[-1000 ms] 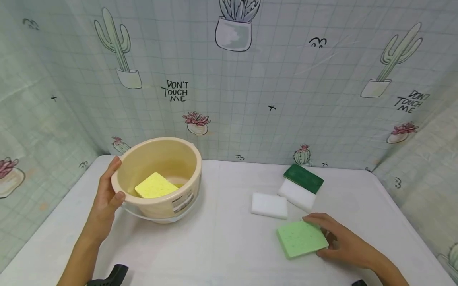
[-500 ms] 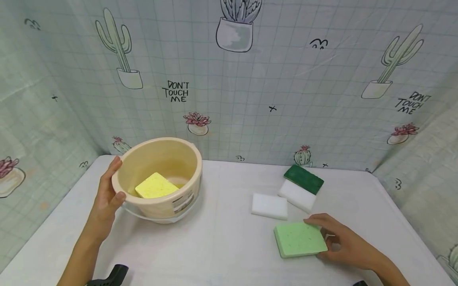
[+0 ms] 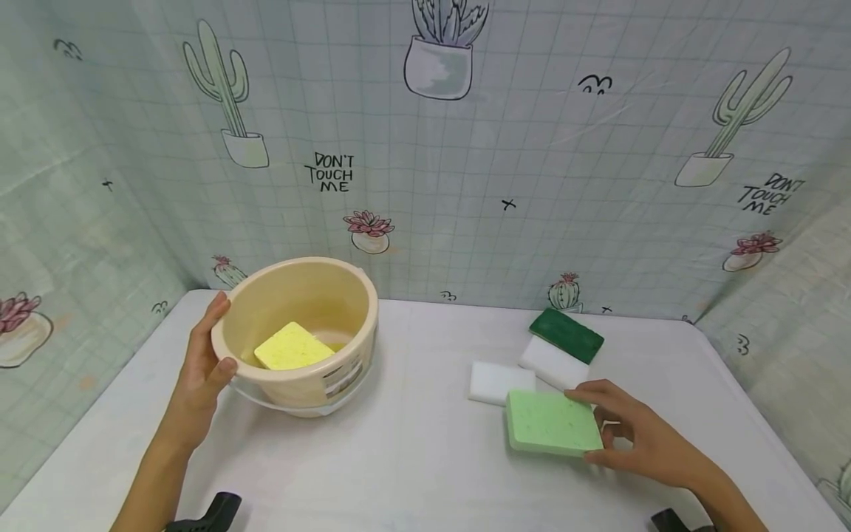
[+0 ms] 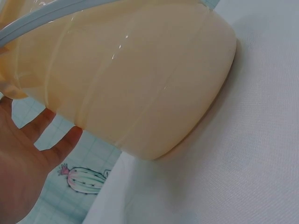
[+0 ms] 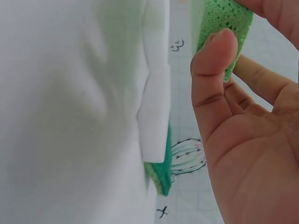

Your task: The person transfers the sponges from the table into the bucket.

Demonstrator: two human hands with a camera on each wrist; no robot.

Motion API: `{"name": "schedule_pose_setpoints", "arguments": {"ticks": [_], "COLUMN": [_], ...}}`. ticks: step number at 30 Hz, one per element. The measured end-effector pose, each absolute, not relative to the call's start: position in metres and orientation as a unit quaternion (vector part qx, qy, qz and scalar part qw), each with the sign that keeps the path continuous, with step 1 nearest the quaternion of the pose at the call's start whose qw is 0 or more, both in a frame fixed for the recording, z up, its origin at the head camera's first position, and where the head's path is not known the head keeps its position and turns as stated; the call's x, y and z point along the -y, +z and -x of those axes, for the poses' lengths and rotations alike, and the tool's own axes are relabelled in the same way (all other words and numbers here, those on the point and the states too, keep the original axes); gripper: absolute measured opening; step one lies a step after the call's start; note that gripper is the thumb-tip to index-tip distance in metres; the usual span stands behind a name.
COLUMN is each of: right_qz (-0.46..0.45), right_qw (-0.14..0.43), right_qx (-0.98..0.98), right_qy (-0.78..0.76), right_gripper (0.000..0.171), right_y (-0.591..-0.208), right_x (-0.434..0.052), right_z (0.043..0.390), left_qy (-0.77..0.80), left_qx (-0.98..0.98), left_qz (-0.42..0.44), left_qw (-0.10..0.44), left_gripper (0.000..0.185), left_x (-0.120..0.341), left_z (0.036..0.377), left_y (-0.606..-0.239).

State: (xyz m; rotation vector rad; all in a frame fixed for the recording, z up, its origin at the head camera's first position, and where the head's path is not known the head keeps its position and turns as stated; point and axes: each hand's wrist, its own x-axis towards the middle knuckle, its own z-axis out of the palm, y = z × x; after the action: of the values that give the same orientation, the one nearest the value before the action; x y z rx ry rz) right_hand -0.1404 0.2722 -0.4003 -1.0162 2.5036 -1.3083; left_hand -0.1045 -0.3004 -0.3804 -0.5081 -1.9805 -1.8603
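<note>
A cream bucket (image 3: 266,295) with a pale grey handle (image 4: 56,13) tilts toward me at the left of the table. My left hand (image 3: 199,377) grips its rim, thumb in front and fingers along the outer side. Inside lies a yellow sponge (image 3: 294,347). On the right, my right hand (image 3: 631,432) pinches the right end of a light green sponge (image 3: 553,423) between thumb and fingers, and in the right wrist view the green sponge (image 5: 226,21) shows above the table surface.
Behind the green sponge lie two white sponges, a nearer one (image 3: 497,381) and a farther one (image 3: 553,362). A dark green scouring pad (image 3: 567,334) adjoins the farther one. A cactus-printed curtain (image 3: 432,162) encloses the white table (image 3: 412,458) at the back and sides.
My right hand has lifted the green sponge off the table and moved it slightly back, so it now overlaps the nearer white sponge in view. The left hand and bucket have stayed put.
</note>
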Motion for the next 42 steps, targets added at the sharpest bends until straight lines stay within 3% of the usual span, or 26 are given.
{"name": "schedule_pose_setpoints", "arguments": {"ticks": [42], "right_qz": [0.369], "right_qw": [-0.010], "right_qx": [-0.804], "right_qy": [-0.466], "right_gripper": [0.068], "right_y": [-0.339], "right_x": [-0.173], "right_z": [0.168], "left_qy": [-0.654], "left_qx": [0.711], "left_qz": [0.175], "left_qw": [0.190], "left_gripper": [0.066], "left_x": [0.301], "left_z": [0.105], "left_y": [-0.383]}}
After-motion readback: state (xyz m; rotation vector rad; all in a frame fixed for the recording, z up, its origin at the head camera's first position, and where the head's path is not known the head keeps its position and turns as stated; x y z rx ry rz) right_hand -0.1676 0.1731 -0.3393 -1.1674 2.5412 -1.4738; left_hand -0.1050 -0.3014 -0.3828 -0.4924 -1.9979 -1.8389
